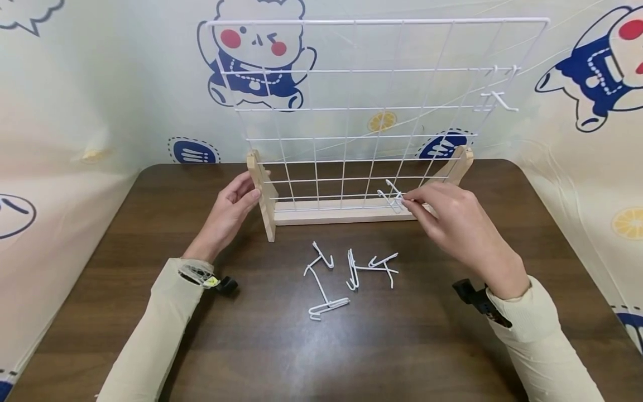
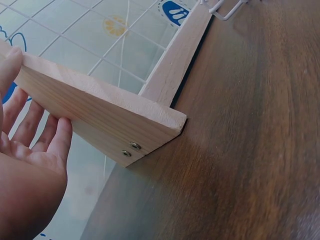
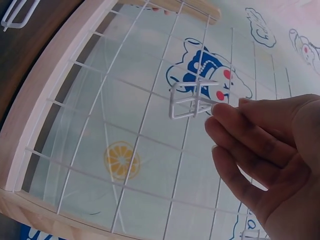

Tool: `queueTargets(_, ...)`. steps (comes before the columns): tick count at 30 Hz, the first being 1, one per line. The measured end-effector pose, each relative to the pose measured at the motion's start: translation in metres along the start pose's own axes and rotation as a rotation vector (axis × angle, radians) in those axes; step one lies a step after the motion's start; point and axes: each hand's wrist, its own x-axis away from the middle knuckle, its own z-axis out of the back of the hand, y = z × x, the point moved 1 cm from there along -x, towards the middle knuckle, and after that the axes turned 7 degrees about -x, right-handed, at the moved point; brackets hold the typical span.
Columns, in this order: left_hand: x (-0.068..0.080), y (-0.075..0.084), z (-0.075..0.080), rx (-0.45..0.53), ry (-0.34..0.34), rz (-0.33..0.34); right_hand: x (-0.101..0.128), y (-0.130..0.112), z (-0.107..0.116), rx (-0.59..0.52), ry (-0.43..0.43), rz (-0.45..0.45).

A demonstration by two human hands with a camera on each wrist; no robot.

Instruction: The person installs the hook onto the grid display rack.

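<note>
White wire grid panel (image 1: pixel 382 111) stands upright in its wooden base (image 1: pixel 346 212) on the brown table (image 1: pixel 150 234). Left hand (image 1: pixel 232 205), fingers straight, rests against the base's left end piece. Right hand (image 1: pixel 454 215) pinches a white wire hook (image 1: pixel 393 196) at the panel's lowest row. Loose hooks (image 1: pixel 346 273) lie between both forearms.

White wire grid panel (image 1: pixel 382 106) stands upright in a pale wooden base (image 1: pixel 346 213) toward the back of the dark wooden table (image 1: pixel 150 335). Loose white wire hooks (image 1: pixel 346 273) lie on the table in front of the base. Left hand (image 1: pixel 232 207) at the base's left foot, right hand (image 1: pixel 454 220) at the panel's lower right, pinching a white wire hook (image 1: pixel 394 196). Another white hook (image 1: pixel 499 100) hangs upper right on the panel.
</note>
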Motion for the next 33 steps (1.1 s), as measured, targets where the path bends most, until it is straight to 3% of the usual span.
queueTargets(11, -0.006, -0.002, -0.002, 0.018, -0.002, -0.006, -0.005, -0.007, 0.003, 0.024, 0.063, 0.033)
queueTargets(24, 0.001, -0.001, 0.000, 0.037, 0.022, 0.004, -0.019, -0.018, 0.007, 0.021, 0.093, 0.078)
queueTargets(33, 0.000, -0.002, 0.000, 0.055, 0.000, -0.032, -0.025, -0.029, 0.011, 0.005, 0.161, 0.099)
